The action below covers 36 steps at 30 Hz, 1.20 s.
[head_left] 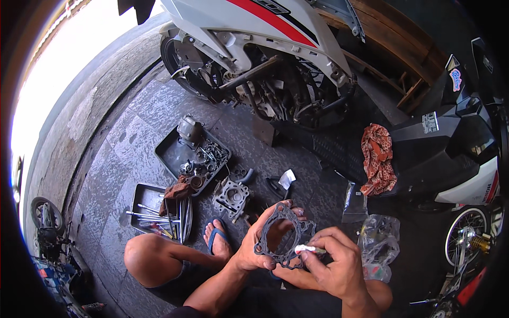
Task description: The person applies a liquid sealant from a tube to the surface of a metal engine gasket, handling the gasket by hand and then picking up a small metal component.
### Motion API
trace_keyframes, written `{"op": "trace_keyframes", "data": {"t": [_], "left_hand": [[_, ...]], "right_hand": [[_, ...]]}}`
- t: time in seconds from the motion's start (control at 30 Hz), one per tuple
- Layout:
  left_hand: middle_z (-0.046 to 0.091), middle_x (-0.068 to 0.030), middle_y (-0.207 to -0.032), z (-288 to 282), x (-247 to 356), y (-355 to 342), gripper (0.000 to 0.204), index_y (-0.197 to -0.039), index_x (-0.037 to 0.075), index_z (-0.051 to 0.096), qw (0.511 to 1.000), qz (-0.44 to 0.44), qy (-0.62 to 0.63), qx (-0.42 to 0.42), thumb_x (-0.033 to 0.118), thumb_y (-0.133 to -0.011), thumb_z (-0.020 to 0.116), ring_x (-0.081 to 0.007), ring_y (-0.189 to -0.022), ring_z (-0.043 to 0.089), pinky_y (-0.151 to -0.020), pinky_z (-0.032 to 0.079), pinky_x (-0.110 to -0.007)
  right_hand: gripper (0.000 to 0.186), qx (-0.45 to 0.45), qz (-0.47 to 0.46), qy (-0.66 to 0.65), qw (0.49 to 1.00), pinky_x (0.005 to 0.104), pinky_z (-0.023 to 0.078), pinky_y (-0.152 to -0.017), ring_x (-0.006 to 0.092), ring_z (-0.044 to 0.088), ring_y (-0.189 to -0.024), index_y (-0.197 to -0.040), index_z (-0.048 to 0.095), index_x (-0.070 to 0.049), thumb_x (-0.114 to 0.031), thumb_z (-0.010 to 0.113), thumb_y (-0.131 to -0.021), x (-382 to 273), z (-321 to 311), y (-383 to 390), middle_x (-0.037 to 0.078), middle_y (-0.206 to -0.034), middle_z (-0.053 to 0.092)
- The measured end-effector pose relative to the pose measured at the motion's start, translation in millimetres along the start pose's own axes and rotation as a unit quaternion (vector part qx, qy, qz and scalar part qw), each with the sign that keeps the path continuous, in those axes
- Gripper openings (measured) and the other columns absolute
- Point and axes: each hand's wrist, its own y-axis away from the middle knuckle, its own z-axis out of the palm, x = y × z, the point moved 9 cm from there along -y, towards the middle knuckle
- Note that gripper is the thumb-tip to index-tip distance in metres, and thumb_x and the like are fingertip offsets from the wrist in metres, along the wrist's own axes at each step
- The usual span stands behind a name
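Dark grey, thin and flat: a head gasket (284,236) with one large round bore and small holes about its rim was held up over the person's lap. The left hand (260,246) was closed on the gasket's left edge, fingers spread behind it. The right hand (334,262) was pinched narrow on a small white tube (307,248), whose tip was pressed to the gasket's lower right edge.

Left of the gasket and beyond it, a metal engine part (231,196) was laid on the stone floor (122,138), near a foot in a blue sandal (216,236). Farther left of the gasket, a black tray of bolts and parts (193,153) and a second tray of hand tools (159,212) were set out. Right of the gasket, clear plastic bags (377,241) were noted; beyond it, a stripped white and red motorcycle (265,58).

Risks, as judged: the thin gasket could be bent or creased by too hard a grip from one side; whatever came from the tube could be laid unevenly or smeared into the small holes; grit from the floor could be picked up if the gasket were dropped.
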Motion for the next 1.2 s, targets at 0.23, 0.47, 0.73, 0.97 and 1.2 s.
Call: {"op": "trace_keyframes", "data": {"t": [0.23, 0.47, 0.73, 0.97, 1.2], "left_hand": [[0.038, -0.0222, -0.152, -3.1, 0.6, -2.1, 0.135, -0.155, -0.001, 0.02, 1.0, 0.009, 0.004, 0.006, 0.048, -0.056, 0.097, -0.0336, -0.142, 0.039, -0.119, 0.027, -0.048], [0.04, -0.0173, -0.153, -22.7, 5.8, -4.4, 0.125, -0.155, 0.006, 0.026, 0.996, 0.07, 0.03, 0.044, 0.046, -0.059, 0.096, -0.0375, -0.142, 0.038, -0.119, 0.025, -0.051], [0.037, -0.0148, -0.153, -57.4, 47.3, 5.1, 0.114, -0.155, 0.009, 0.021, 0.949, 0.217, -0.042, 0.223, 0.053, -0.072, 0.086, -0.0351, -0.145, 0.036, -0.121, 0.026, -0.049], [0.038, -0.0143, -0.153, -52.3, 49.3, 8.3, 0.112, -0.154, 0.007, 0.021, 0.952, 0.231, -0.024, 0.198, 0.046, -0.073, 0.087, -0.0378, -0.144, 0.037, -0.121, 0.024, -0.052], [0.036, -0.0152, -0.15, -41.2, 74.9, 23.4, 0.126, -0.156, 0.008, 0.011, 0.913, 0.318, -0.121, 0.223, 0.042, -0.066, 0.093, -0.0365, -0.142, 0.037, -0.12, 0.025, -0.051]], "right_hand": [[0.012, 0.04, 0.014, 0.014, 0.999, 0.0343, 0.055, -0.057, 0.0226, 0.069, -0.074, -0.087, 0.066, 0.001, -0.002, 0.076, -0.08, 4.5, -5.3, -4.5, 0.011, -0.091, 0.064], [0.011, 0.091, 0.239, -0.09, 0.963, 0.0301, 0.048, -0.057, 0.0148, 0.063, -0.062, -0.09, 0.069, 0.001, -0.01, 0.071, -0.088, 126.7, 3.9, 8.3, 0.01, -0.081, 0.067], [0.017, -0.022, 0.439, -0.329, 0.836, 0.0224, 0.04, -0.042, 0.0054, 0.05, -0.054, -0.098, 0.072, -0.004, -0.02, 0.066, -0.096, 274.4, 142.7, 68.4, -0.001, -0.071, 0.06], [0.022, 0.049, 0.526, -0.201, 0.825, 0.0221, 0.039, -0.04, 0.0058, 0.047, -0.051, -0.105, 0.074, -0.007, -0.025, 0.064, -0.098, 336.1, 162.2, 77.2, -0.002, -0.07, 0.056], [0.038, 0.028, 0.33, -0.334, 0.883, 0.0307, 0.051, -0.069, 0.0145, 0.058, -0.077, -0.107, 0.069, -0.001, -0.038, 0.062, -0.099, 218.1, 147.9, 29.8, 0.004, -0.092, 0.066]]}}
